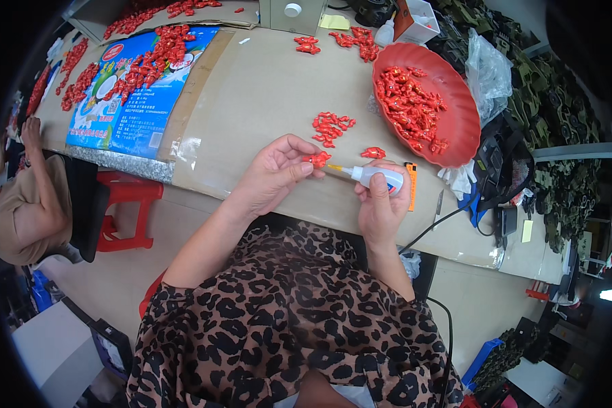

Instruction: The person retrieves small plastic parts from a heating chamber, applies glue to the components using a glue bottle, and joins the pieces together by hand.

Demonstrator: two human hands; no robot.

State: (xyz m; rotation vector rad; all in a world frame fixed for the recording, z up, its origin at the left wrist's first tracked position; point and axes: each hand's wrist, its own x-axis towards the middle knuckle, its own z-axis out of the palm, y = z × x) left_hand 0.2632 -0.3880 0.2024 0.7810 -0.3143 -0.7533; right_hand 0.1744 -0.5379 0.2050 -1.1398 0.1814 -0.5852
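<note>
Between the thumb and fingers of my left hand [275, 173] is a small red figurine [317, 160]. My right hand [382, 204] grips a white squeeze glue bottle [368, 178] lying on its side, its yellowish nozzle pointing left at the figurine. The nozzle tip is right beside the figurine; whether they touch I cannot tell. Just beyond my hands on the table lie a loose cluster of red figurines [330, 128] and another small group [372, 152]. A red scalloped bowl [464, 102] holding many more stands to the right.
A blue printed cardboard sheet [139, 112] with piles of red figurines covers the table's left part. An orange tool [411, 187], a thin knife-like tool [438, 204] and a black cable lie right of my hand. Another person [30, 197] sits at far left near a red stool [129, 204].
</note>
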